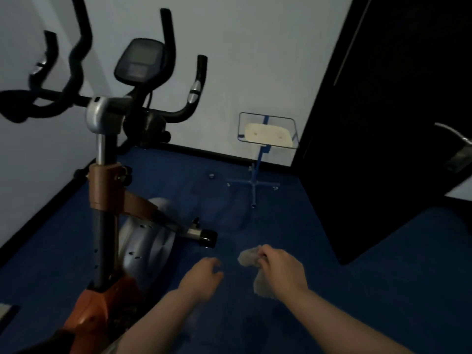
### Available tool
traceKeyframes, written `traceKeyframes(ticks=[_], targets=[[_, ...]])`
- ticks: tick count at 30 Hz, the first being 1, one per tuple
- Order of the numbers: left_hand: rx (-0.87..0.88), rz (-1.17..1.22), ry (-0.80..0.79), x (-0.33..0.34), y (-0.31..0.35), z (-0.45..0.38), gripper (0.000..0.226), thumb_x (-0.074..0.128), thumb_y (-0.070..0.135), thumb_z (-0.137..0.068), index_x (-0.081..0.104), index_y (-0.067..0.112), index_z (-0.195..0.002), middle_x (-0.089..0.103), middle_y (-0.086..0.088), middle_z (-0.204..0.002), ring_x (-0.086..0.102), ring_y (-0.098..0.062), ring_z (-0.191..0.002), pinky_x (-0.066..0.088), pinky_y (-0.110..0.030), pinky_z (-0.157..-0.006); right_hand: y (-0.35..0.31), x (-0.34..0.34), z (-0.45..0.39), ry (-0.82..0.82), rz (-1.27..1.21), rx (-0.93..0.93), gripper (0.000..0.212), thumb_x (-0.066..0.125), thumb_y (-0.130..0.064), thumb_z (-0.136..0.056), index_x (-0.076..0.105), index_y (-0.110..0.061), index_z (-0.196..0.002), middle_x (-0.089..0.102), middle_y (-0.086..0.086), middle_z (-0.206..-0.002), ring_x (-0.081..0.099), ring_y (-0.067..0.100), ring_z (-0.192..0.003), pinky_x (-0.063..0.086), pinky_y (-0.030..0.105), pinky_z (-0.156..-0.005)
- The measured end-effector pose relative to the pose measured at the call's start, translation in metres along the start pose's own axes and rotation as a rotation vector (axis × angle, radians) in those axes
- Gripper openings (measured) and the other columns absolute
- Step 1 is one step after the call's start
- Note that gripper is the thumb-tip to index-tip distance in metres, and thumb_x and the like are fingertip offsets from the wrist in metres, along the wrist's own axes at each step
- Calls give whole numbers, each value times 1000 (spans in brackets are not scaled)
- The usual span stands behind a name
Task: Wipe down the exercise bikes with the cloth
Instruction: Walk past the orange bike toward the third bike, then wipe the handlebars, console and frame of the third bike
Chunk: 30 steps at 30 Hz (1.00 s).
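An orange and black exercise bike (104,190) stands at the left, its black handlebars (63,98) at the upper left. Behind it a second bike (150,241) with a silver body carries a dark console (139,61). My right hand (282,269) grips a crumpled grey cloth (249,258) low in the middle, over the blue floor. Beside it, my left hand (204,277) has its fingers loosely curled and holds nothing. Both hands are to the right of the bikes, apart from them.
A blue stand (255,175) with a clear tray and a pale pad stands by the far wall. A dark door or cabinet (383,123) fills the right side. Blue floor (332,302) spreads around the hands. A metal part (457,146) shows at the right edge.
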<state>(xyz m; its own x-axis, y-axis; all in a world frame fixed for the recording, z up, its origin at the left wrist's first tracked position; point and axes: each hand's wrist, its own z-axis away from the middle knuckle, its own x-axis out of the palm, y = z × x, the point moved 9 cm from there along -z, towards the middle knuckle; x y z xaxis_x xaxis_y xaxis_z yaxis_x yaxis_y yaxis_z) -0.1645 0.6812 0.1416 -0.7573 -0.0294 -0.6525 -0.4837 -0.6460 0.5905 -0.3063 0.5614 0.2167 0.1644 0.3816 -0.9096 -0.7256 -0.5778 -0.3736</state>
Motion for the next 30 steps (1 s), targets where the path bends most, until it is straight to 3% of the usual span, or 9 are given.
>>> traceKeyframes(ticks=[6, 12, 20, 22, 24, 26, 28, 30], targets=[[-125, 8, 84, -58, -21, -33, 41, 48, 31, -91, 52, 19, -130, 50, -2, -137, 51, -19, -121, 42, -36, -102, -53, -4, -85, 13, 12, -147, 13, 46, -28, -96, 59, -26, -100, 65, -8, -97, 58, 9, -84, 50, 29, -69], [-175, 17, 100, -119, -54, -63, 41, 47, 31, -90, 51, 21, -130, 51, -2, -135, 51, -18, -121, 41, -33, -102, -110, 0, -153, 8, -35, -202, 12, 47, -29, -97, 59, -27, -101, 65, -10, -93, 59, 7, -82, 50, 26, -68], [-195, 94, 228, -201, -78, -96, 25, 51, 22, -88, 63, 12, -108, 64, -4, -112, 60, -19, -104, 45, -27, -88, -147, -28, -218, 74, -241, -178, 8, 51, -33, -95, 57, -34, -89, 62, -15, -78, 56, 2, -70, 46, 23, -54], [-189, 191, 296, -221, -75, -102, 17, 54, 20, -88, 63, 18, -103, 62, 2, -109, 59, -10, -97, 45, -20, -85, -155, -49, -232, 129, -359, -196, 11, 52, -35, -95, 53, -38, -84, 61, -16, -76, 58, 2, -70, 48, 23, -53], [-154, 255, 418, -246, -68, -103, 11, 54, 17, -89, 62, 24, -92, 63, 5, -99, 56, 3, -82, 42, -5, -70, -165, -77, -242, 210, -534, -228, 12, 51, -35, -94, 50, -41, -84, 61, -16, -83, 60, 3, -77, 51, 26, -59], [-149, 356, 571, -269, -63, -98, 20, 54, 14, -90, 59, 32, -87, 63, 9, -92, 57, 7, -76, 41, -1, -62, -183, -109, -248, 277, -660, -308, 9, 50, -36, -94, 49, -42, -87, 60, -13, -90, 60, 4, -81, 52, 25, -62], [-165, 446, 719, -286, -62, -88, 23, 53, 16, -90, 58, 37, -99, 62, 12, -97, 59, 8, -82, 44, -3, -65, -210, -142, -249, 336, -744, -426, 7, 49, -36, -94, 49, -41, -90, 58, -12, -92, 59, 3, -81, 51, 22, -61], [-185, 521, 816, -295, -61, -83, 27, 53, 20, -90, 57, 29, -115, 64, 7, -106, 61, -1, -92, 53, -22, -80, -241, -170, -251, 374, -769, -577, 7, 47, -37, -96, 47, -42, -91, 56, -15, -92, 58, 3, -83, 51, 18, -61]])
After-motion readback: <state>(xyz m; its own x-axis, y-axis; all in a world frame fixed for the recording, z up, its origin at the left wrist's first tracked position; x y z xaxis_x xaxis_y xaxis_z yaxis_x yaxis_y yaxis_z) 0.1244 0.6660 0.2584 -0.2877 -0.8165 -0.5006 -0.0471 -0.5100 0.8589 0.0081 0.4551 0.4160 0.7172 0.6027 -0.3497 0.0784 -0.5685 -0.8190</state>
